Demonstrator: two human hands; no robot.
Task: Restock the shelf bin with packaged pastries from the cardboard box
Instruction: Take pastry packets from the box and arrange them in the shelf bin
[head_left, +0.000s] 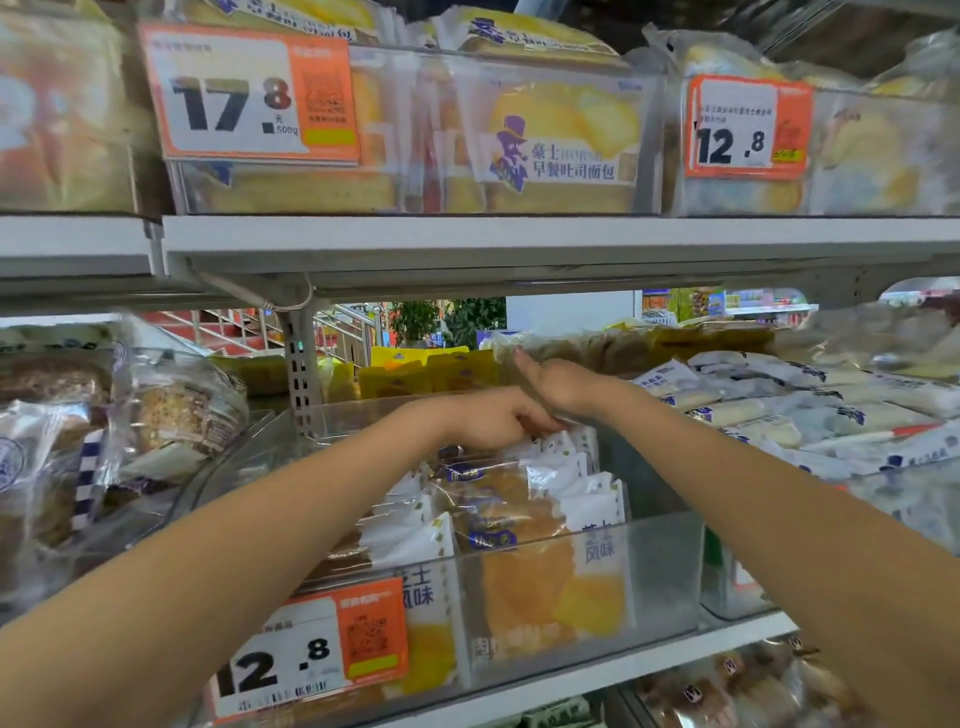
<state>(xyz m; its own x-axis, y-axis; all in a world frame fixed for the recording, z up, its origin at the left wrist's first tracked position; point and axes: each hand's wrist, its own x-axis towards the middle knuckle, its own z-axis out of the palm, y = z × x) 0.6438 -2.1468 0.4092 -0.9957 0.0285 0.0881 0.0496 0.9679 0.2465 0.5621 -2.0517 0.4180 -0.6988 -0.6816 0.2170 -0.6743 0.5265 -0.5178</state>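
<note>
A clear plastic shelf bin (660, 582) on the middle shelf holds several upright white-and-orange pastry packets (524, 514) in rows. My left hand (493, 418) reaches deep into the bin, its fingers curled down onto the tops of the rearmost packets. My right hand (558, 382) is just behind and above it at the bin's back wall, fingers extended, thumb up. Whether the right hand holds anything is hidden by the left hand. The cardboard box is out of view.
An orange 12.8 price tag (311, 654) hangs on the bin's front. The upper shelf edge (519, 244) runs low overhead, with bread bins above. Bagged loaves (156, 415) fill the left; white wrapped rolls (810, 415) pile on the right.
</note>
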